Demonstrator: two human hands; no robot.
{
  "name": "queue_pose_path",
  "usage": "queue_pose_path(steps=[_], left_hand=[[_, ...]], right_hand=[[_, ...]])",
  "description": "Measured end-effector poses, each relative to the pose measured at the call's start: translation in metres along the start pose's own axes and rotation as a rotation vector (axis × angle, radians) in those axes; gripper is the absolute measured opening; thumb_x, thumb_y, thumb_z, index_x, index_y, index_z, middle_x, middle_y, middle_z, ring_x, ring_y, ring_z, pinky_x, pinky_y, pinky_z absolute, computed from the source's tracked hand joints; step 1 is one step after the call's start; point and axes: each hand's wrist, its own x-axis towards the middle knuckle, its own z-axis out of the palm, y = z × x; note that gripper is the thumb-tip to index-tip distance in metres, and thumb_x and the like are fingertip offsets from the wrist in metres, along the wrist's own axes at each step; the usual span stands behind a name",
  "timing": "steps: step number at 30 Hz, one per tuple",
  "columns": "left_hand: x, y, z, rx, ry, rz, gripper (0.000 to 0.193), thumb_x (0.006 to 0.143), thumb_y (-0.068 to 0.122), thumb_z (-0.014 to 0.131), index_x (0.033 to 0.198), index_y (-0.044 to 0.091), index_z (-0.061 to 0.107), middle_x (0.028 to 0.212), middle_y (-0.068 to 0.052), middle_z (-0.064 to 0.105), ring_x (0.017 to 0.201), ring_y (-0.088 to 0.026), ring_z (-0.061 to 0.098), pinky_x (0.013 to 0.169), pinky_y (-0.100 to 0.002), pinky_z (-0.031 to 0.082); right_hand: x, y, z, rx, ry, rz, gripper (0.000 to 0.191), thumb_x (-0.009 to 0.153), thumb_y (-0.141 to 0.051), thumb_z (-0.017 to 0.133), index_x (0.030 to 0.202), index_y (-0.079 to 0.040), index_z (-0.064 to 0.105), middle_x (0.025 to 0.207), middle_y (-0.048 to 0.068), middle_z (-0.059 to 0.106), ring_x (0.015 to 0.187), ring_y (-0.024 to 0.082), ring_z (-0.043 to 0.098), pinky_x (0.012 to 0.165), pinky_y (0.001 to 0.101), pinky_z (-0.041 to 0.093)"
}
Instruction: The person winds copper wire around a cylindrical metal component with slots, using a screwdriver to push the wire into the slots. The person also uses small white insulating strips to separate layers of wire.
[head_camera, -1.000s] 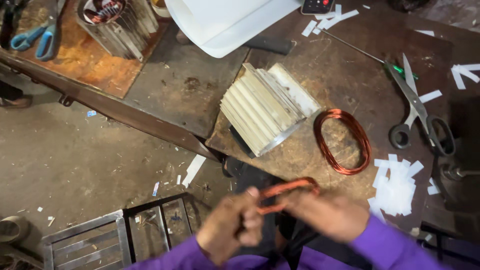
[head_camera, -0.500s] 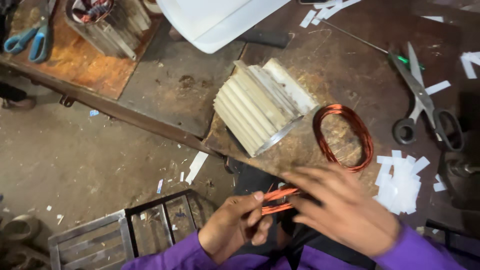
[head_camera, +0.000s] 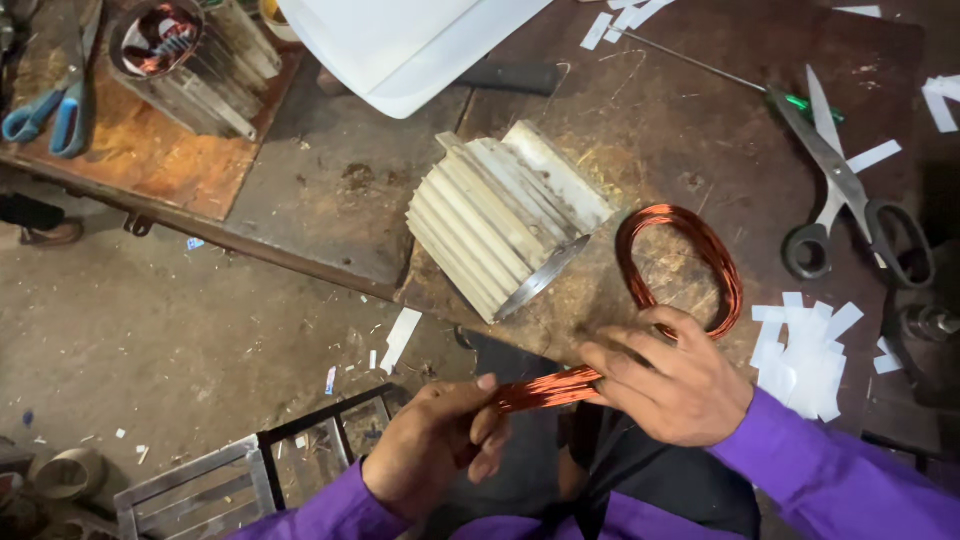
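Observation:
My left hand (head_camera: 435, 440) and my right hand (head_camera: 672, 375) both grip a flattened bundle of copper wire (head_camera: 545, 388), stretched between them just below the bench edge. Beyond my right hand a second copper wire coil (head_camera: 680, 262) lies as an open loop on the brown workbench (head_camera: 640, 120). A finned cream motor housing (head_camera: 505, 215) lies on its side left of that coil. Both my sleeves are purple.
Black-handled scissors (head_camera: 845, 195) and white paper strips (head_camera: 805, 355) lie at the right. A white sheet (head_camera: 400, 45) sits at the top, a second finned stator (head_camera: 185, 60) and blue-handled scissors (head_camera: 45, 105) at upper left. A metal frame (head_camera: 250, 470) stands on the dirty floor.
The copper bundle, earlier a small loop between my hands, is now pulled out flat and straight. My right hand has shifted right, my left hand lower and left.

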Motion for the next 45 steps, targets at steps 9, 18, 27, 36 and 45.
queue_pose_path(steps=[9,18,27,36,45], left_hand=[[0.011,0.022,0.015,0.243,-0.029,-0.054,0.048,0.105,0.037,0.054,0.074,0.001,0.062,0.069,-0.014,0.066,0.051,-0.023,0.061,0.050,-0.033,0.050],[-0.014,0.042,0.050,1.670,-0.001,0.785,0.039,0.084,0.017,0.078,0.122,0.015,0.069,0.123,-0.008,0.063,0.083,-0.023,0.074,0.070,-0.036,0.059],[-0.001,0.050,0.063,1.858,0.010,1.025,0.023,0.083,0.020,0.080,0.102,0.012,0.071,0.104,-0.003,0.065,0.083,-0.025,0.071,0.069,-0.037,0.057],[-0.003,0.058,0.073,2.061,-0.049,1.012,0.021,0.079,0.019,0.076,0.098,0.011,0.072,0.100,-0.004,0.066,0.077,-0.025,0.070,0.065,-0.038,0.056],[0.005,0.048,0.077,1.979,0.040,1.020,0.019,0.080,0.018,0.080,0.096,0.011,0.073,0.092,-0.002,0.067,0.070,-0.022,0.070,0.060,-0.035,0.055]], right_hand=[[0.017,-0.025,0.002,0.352,-0.179,0.136,0.013,0.083,-0.021,0.074,0.089,-0.010,0.072,0.150,0.009,0.063,0.101,0.023,0.067,0.085,0.0364,0.050],[0.007,-0.027,0.009,0.496,0.128,0.283,0.023,0.078,-0.018,0.077,0.099,-0.010,0.073,0.127,0.007,0.069,0.109,0.031,0.067,0.097,0.0440,0.053],[0.013,-0.031,0.011,0.461,0.151,0.432,0.024,0.075,-0.022,0.082,0.087,-0.007,0.068,0.122,0.011,0.068,0.110,0.032,0.067,0.097,0.0429,0.054],[0.022,-0.030,0.005,0.468,0.219,0.390,0.024,0.071,-0.012,0.079,0.093,-0.006,0.072,0.121,0.009,0.069,0.108,0.030,0.070,0.089,0.0400,0.057],[0.010,-0.028,0.011,0.482,0.213,0.446,0.024,0.071,-0.013,0.079,0.094,-0.010,0.075,0.121,0.003,0.072,0.102,0.024,0.071,0.088,0.0375,0.058]])
